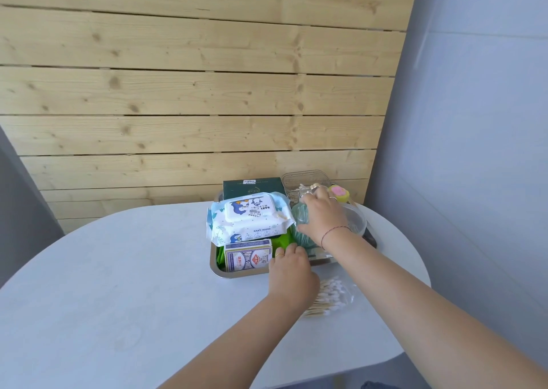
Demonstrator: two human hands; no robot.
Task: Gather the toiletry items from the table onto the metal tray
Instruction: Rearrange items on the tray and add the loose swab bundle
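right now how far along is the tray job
Mostly done: the baby wipes pack and the printed box already sit on the metal tray. The right hand is setting down a teal packet. The cotton swabs bag remains on the table.

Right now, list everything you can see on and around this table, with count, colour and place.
table: one, white, rounded, in front of a wooden plank wall
metal tray: one, silver, far side of the table
baby wipes pack: one, white and blue, atop things in the tray
printed box: one, white with red and blue, tray's near edge
green packet: one, under the wipes
dark green box: one, tray's back
clear tub: one, back right
clear bowl: one, right of the tray
pink and yellow item: one, back right
cotton swabs bag: one, clear, on the table, outside the tray
teal pouch: one, under the right hand
left hand: at the tray's near edge
right hand: on the pouch
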